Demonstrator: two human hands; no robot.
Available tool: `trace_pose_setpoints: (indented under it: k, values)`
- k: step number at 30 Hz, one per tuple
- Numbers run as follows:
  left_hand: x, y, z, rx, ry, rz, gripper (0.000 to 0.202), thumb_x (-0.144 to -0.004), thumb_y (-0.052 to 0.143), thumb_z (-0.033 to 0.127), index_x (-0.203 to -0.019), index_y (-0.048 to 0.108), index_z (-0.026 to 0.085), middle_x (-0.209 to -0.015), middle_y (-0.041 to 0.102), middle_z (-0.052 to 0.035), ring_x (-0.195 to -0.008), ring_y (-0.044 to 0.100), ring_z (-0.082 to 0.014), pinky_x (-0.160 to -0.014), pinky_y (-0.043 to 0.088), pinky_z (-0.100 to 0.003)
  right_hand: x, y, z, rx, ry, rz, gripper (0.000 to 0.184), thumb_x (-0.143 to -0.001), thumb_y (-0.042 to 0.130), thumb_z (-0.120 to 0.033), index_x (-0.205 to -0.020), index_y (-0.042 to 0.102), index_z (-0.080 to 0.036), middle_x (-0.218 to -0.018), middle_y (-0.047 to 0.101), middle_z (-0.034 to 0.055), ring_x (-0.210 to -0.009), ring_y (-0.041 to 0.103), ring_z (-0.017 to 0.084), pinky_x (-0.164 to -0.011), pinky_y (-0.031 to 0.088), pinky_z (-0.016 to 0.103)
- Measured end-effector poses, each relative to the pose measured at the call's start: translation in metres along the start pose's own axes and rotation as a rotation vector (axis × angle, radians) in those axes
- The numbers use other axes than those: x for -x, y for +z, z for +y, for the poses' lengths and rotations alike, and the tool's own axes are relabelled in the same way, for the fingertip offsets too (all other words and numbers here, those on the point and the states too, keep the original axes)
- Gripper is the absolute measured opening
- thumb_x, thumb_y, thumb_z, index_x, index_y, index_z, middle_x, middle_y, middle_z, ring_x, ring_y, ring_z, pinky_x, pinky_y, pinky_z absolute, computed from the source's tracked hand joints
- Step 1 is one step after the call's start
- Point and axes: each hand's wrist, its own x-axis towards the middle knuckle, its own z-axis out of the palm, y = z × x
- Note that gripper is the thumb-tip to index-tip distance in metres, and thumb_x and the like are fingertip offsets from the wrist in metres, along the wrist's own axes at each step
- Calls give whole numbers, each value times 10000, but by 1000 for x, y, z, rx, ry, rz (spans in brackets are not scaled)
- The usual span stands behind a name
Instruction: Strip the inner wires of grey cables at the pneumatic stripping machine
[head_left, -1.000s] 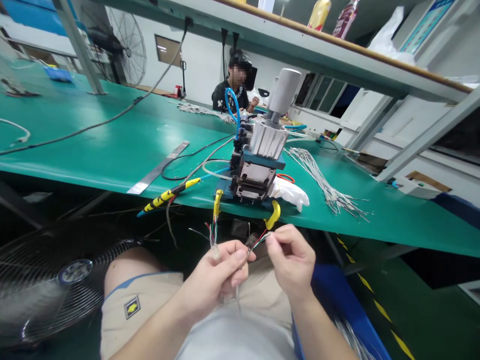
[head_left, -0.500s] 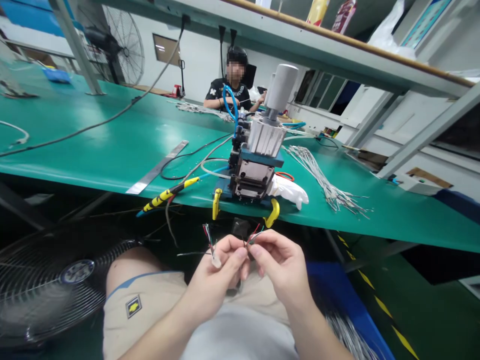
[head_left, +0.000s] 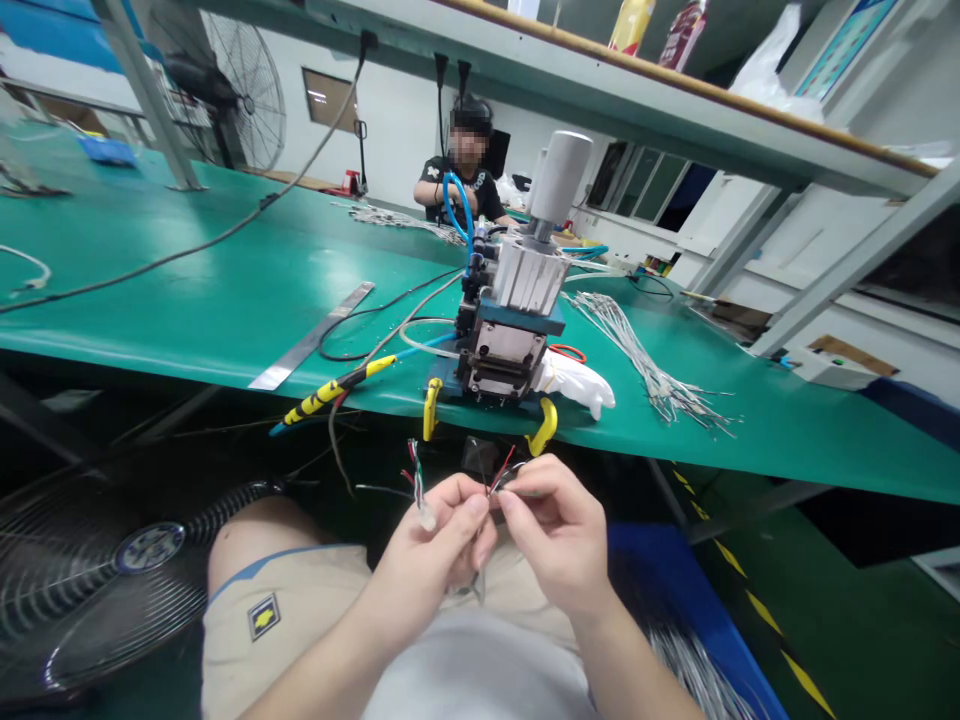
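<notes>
Both hands meet above my lap, just in front of the bench edge. My left hand [head_left: 448, 535] is closed on a cable whose thin coloured wires [head_left: 504, 468], red, black and white among them, fan out above the fingertips. A second bundle of wire ends [head_left: 416, 475] sticks up beside that hand, with a whitish piece [head_left: 427, 515] at its base. My right hand [head_left: 559, 520] pinches some of the fanned wires between thumb and forefinger, close to the left fingertips. A pneumatic machine [head_left: 510, 340] with yellow hooked handles stands on the bench right ahead.
Grey cables [head_left: 652, 365] lie right of the machine on the green bench [head_left: 187, 310]. A steel ruler [head_left: 315, 335] lies to its left. More cables fill a blue bin [head_left: 720, 620] by my right side. A floor fan [head_left: 135, 570] stands at left; a person [head_left: 469, 165] sits opposite.
The fanned wires have shifted slightly between my fingers, and the second bundle's ends have turned a little. Across the bench, the person's arms have moved. Both my hands stay together.
</notes>
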Motion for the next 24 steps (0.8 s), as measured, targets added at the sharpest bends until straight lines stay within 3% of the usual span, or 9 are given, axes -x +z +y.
trace_pose_setpoints:
  k: [2, 4, 7, 9, 11, 14, 16, 19, 24]
  values:
    - [0, 1, 3, 9, -11, -13, 301, -921, 609, 434, -818, 535, 161, -546, 479, 68, -414, 203, -18, -405, 139, -171, -2, -2, 1, 131, -143, 39, 142, -810, 699, -82, -845, 714, -218, -804, 621, 32, -709, 625, 171, -563, 501, 273]
    - [1, 1, 4, 11, -18, -4, 301, -915, 618, 444, -859, 564, 153, -546, 475, 71, -414, 198, -14, -401, 127, -164, -11, -9, 2, 123, -124, 159, 114, -827, 697, -97, -811, 696, -209, -794, 612, 21, -630, 594, 137, -505, 462, 248]
    - [3, -1, 4, 28, -36, 10, 335, -885, 650, 477, -883, 569, 152, -527, 474, 78, -397, 184, -6, -394, 117, -157, -29, -25, 3, -120, -15, 495, 165, -829, 712, -154, -706, 611, -198, -632, 507, -50, -433, 410, 60, -355, 310, 176]
    - [3, -3, 2, 45, -40, 25, 346, -872, 662, 488, -878, 562, 157, -524, 477, 82, -389, 172, -2, -393, 117, -157, -35, -33, 3, -289, 29, 607, 186, -797, 740, -162, -701, 585, -201, -545, 435, -84, -406, 338, 53, -330, 259, 145]
    - [3, -3, 1, 46, -25, 42, 339, -873, 664, 484, -892, 564, 160, -536, 486, 78, -393, 180, -4, -397, 114, -159, -31, -33, 2, -359, 134, 478, 154, -797, 753, -199, -743, 609, -203, -547, 463, -79, -408, 361, 55, -333, 284, 139]
    - [1, -2, 0, 35, 5, 46, 317, -886, 657, 466, -885, 561, 164, -557, 501, 66, -416, 213, -11, -411, 123, -160, -12, -16, 2, -370, 336, 154, 103, -804, 764, -256, -828, 684, -196, -608, 548, -45, -410, 429, 55, -359, 367, 165]
    - [0, -1, 0, 19, 31, 32, 311, -892, 653, 457, -848, 554, 166, -565, 509, 56, -432, 233, -17, -418, 137, -159, -3, -3, 2, -364, 381, 49, 116, -781, 784, -249, -871, 737, -193, -705, 614, -3, -455, 481, 63, -388, 407, 178]
    - [0, 0, 0, -19, 65, 10, 326, -900, 644, 456, -796, 551, 162, -582, 527, 41, -450, 248, -25, -422, 155, -163, -1, 9, 1, -358, 374, 19, 82, -758, 793, -225, -837, 781, -203, -843, 660, 35, -502, 509, 64, -398, 410, 177]
    - [1, -3, -2, -43, 57, 6, 318, -921, 618, 434, -785, 553, 155, -604, 541, 29, -461, 258, -29, -434, 177, -173, -6, 11, 0, -377, 386, 29, 50, -744, 805, -213, -714, 771, -193, -768, 661, 24, -522, 532, 82, -399, 408, 176]
